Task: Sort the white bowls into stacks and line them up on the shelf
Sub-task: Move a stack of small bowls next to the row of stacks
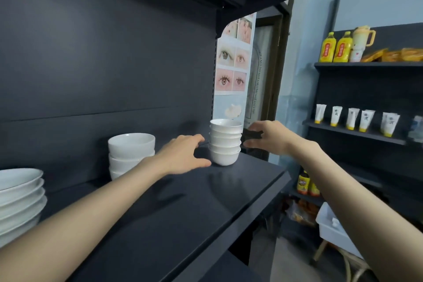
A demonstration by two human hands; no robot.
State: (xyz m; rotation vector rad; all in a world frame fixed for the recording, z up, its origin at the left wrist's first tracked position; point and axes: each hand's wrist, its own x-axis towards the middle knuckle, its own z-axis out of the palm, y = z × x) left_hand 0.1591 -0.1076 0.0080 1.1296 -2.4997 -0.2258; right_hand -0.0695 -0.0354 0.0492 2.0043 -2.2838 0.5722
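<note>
Both hands were loose and held nothing: left hand [185, 154] and right hand [269, 136] sat beside the small bowls [225, 144]. Three stacks stood along the shelf [183, 208], so the job looked almost done.

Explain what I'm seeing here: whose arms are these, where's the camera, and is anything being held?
No machine: these are a person's bare arms, filmed by one wide-angle camera worn on the head. On the dark shelf stand white bowls: a wide stack far left, a medium stack in the middle, a small stack at the right. The left hand is open beside the small stack; the right hand flanks its other side. Neither clearly holds a bowl; something dark by the right fingers is unclear.
</note>
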